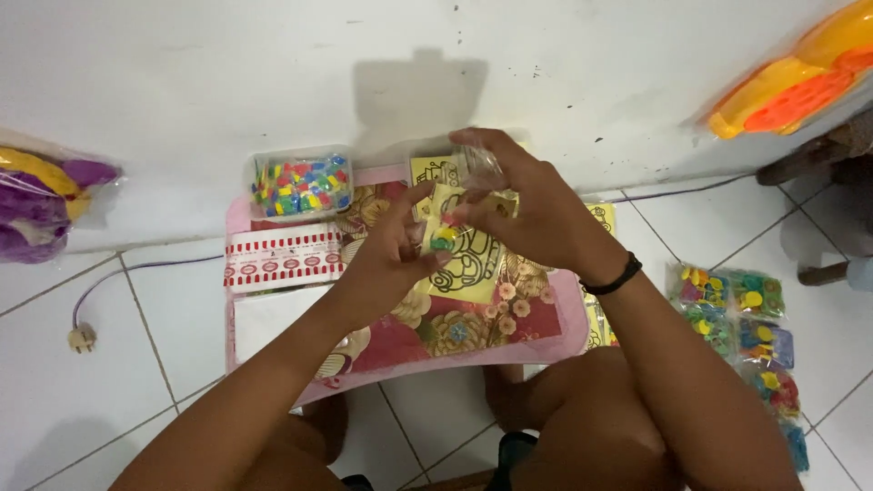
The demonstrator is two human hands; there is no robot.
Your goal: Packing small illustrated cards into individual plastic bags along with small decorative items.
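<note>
Here, nearest us, our left hand [386,250] pinches the yellow picture card [466,255] and the small bag of coloured bits [444,239] over the pink table [555,341]. At one o'clock our right hand [523,205] grips the clear sleeve [477,168]; we should keep it spread wide. At eleven o'clock, a bead tub [303,184].

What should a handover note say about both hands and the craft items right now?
Left hand: pinching the small coloured pieces at the yellow outline card.
Right hand: gripping the clear plastic sleeve over the card's top.
Both are above the pink floral tray.
Box of coloured pieces sits at the tray's far left; packed bags lie on the floor, right.
Done: card partly sleeved. Left: unclear.
</note>
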